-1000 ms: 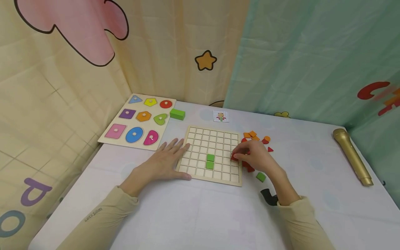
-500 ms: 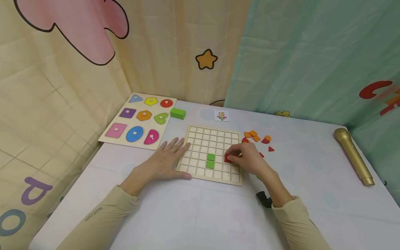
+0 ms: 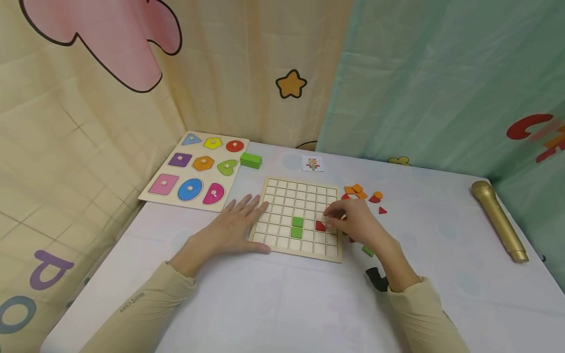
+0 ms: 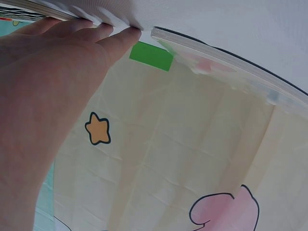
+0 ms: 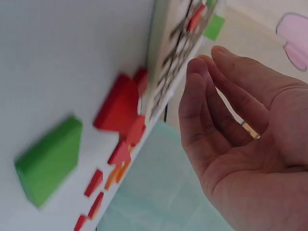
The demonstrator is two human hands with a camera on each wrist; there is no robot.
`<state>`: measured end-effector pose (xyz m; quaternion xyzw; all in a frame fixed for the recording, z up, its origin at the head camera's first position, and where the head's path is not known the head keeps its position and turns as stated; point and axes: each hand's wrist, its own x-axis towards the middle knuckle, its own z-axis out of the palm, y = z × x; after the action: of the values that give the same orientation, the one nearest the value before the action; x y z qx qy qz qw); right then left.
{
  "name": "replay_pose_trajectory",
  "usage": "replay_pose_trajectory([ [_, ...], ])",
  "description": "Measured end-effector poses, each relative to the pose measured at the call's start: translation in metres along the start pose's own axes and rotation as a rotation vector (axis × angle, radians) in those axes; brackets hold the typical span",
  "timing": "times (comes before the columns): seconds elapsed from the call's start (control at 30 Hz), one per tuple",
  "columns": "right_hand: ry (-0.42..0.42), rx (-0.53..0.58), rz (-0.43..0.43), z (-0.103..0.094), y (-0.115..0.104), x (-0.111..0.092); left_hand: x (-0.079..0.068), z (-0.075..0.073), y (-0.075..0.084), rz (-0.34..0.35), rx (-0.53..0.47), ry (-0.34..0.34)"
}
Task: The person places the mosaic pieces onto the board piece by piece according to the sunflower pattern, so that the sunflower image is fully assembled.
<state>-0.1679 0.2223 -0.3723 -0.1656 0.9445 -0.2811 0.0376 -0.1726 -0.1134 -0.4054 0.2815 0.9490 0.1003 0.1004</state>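
A wooden grid board (image 3: 270, 238) lies flat in the head view, with two green square tiles (image 3: 297, 222) in adjoining cells near its middle. One red tile with a curved edge (image 3: 320, 226) lies on the board's right part. Beside that tile, over the board's right edge, is my right hand (image 3: 359, 223); its fingers are bent loosely and hold nothing. In the right wrist view a gap shows between thumb and fingertips. My left hand (image 3: 231, 228) rests with spread fingers against the board's left edge. Loose red pieces (image 5: 120, 108) lie by the board, partly hidden in the head view.
Orange tiles (image 3: 357, 189) and a green tile (image 3: 368, 250) lie right of the board. Behind it are a small pattern card (image 3: 312, 163) and a green block (image 3: 251, 161). A shape puzzle (image 3: 198, 181) stands left, a gold microphone (image 3: 499, 220) right, a black curved object (image 3: 376, 279) in front.
My right hand carried the red tile left onto the board, let it go and drew back slightly to the right. The left hand has stayed in place.
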Motion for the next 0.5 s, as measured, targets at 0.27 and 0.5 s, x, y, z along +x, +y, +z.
replay_pose_trajectory([
  [0.27,-0.137,-0.026,0.128,-0.037,0.022,-0.011,0.001,0.001,-0.001,0.004,0.002,-0.001],
  [0.5,-0.283,-0.029,0.204,-0.045,0.031,-0.015,0.0,0.0,-0.001,0.0,0.001,0.001],
])
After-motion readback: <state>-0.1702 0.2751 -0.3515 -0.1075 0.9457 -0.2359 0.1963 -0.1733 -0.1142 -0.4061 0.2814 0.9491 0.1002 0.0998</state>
